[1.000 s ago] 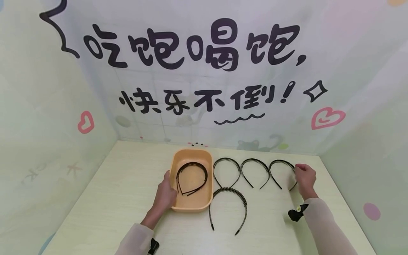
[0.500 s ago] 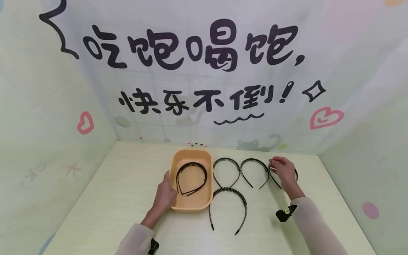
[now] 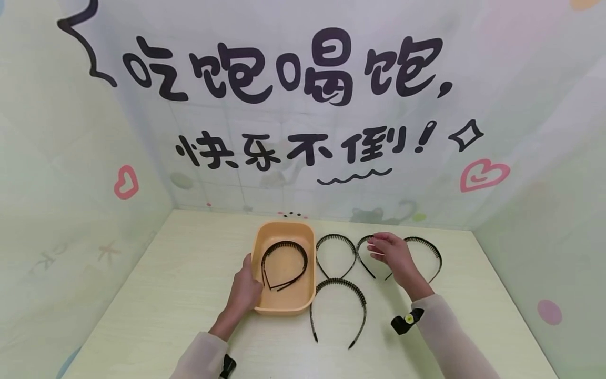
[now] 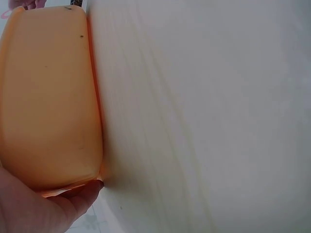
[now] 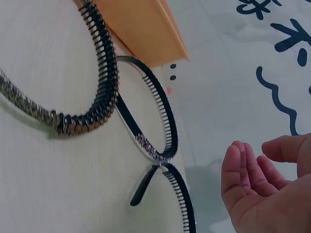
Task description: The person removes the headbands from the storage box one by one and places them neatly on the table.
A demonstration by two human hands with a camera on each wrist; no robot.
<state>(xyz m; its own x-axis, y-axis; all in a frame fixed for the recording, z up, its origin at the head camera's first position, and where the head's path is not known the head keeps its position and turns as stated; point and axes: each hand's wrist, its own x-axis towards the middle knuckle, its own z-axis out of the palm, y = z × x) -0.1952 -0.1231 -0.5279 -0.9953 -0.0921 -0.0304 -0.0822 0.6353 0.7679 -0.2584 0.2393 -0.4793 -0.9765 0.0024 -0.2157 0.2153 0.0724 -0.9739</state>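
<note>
My left hand (image 3: 246, 288) grips the left side of an orange plastic box (image 3: 284, 311); the left wrist view shows thumb and fingers at the box's end wall. Inside lie dark toothed headbands (image 3: 287, 243), overlapping, their number unclear. My right hand (image 3: 397, 258) hovers over the middle headband (image 3: 361, 245) of a back row of three, partly hiding it. In the right wrist view its fingers are loosely bent, with nothing between them and the thumb. The row's left headband (image 3: 335, 236) lies beside the box, the right headband (image 3: 424, 241) beyond my right hand.
In front of the row, a larger headband (image 3: 341, 281) lies on the pale wooden table (image 3: 180, 310), its top close to the left headband's ends. Printed fabric walls (image 3: 265, 189) enclose the table at the back and both sides.
My right hand has moved left, from the right headband's outer side across it to above the middle one. The left hand and box have stayed put.
</note>
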